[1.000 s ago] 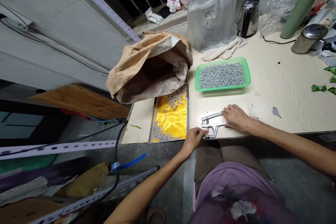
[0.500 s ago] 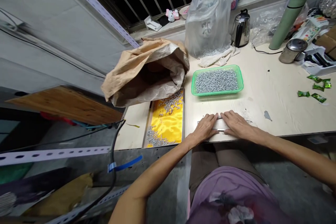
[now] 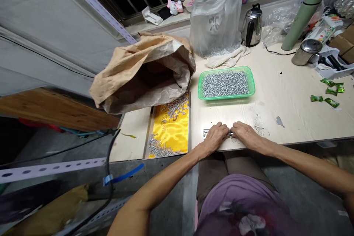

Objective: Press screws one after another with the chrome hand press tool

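Note:
At the front edge of the table, my left hand point(image 3: 216, 137) is closed over a slotted metal rail point(image 3: 205, 133), whose end sticks out to the left. My right hand point(image 3: 243, 134) is close beside it, fingers curled down on the same narrow metal piece, which shows in the small gap between the hands. Most of the rail is hidden under my fingers. Behind the hands, a green plastic tray point(image 3: 199, 90) holds a great many small metal pins or screws. More screws point(image 3: 159, 146) lie on yellow cloth point(image 3: 173, 132) in a shallow recess to the left.
A large brown sack point(image 3: 121, 70) gapes over the back of the recess. Behind the tray are a cloth point(image 3: 228, 59), a clear plastic bag point(image 3: 214, 25) and a steel kettle point(image 3: 253, 25). A green flask point(image 3: 302, 22), a metal cup point(image 3: 305, 53) and green-wrapped sweets point(image 3: 332, 101) stand or lie rightward.
Two thin bars with a gap between them showed between my hands; now one narrow piece shows. My fingers have curled in, and the slotted end left of my left hand shows more plainly.

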### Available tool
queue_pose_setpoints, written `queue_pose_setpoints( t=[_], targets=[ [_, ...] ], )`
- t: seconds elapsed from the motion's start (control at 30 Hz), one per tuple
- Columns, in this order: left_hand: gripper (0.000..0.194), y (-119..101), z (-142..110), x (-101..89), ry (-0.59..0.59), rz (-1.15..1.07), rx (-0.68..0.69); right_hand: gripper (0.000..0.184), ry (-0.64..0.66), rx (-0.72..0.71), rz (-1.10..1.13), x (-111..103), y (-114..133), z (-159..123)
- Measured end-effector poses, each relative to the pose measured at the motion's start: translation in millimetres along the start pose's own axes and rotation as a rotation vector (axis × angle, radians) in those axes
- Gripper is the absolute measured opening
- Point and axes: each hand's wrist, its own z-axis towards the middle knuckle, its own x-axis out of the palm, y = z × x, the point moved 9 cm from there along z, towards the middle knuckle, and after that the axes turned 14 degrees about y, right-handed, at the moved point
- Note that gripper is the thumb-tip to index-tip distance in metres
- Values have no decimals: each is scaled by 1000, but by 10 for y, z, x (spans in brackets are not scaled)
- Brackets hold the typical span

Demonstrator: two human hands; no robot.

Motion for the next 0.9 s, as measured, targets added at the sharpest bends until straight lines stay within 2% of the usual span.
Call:
queue_pose_setpoints(
  t=[0.1,0.2,0.23,0.33,0.43,0.53,0.67,0.73,0.77,0.9],
  targets=[
    [15,1,4,19,-17,-1,-20,18,18,0,-11,54,1,36],
    [15,33,-9,16,-64,5,-53,9,-19,15,-1,-13,-31,7],
    [18,44,-28,13,-101,3,-63,10,-43,12,14,-58,-51,-15],
    [36,24,-145,36,-273,-24,-63,37,-76,-57,71,-168,-113,-68],
    [39,-117,-290,171,-418,-69,-13,34,-44,-114,87,-194,-207,-23],
    [39,-319,-359,335,-465,-108,41,21,-46,-17,35,-230,-362,138],
    [44,-432,-363,390,-481,-169,40,22,-70,200,-79,-358,-411,379],
    [47,-429,-354,375,-483,-201,39,22,-69,189,-136,-405,-215,475],
    [48,-423,-345,374,-474,-218,40,21,-56,113,-159,-398,-37,524],
    [51,-380,-274,462,-371,-283,0,14,43,-365,-224,-192,809,600]
  ],
)
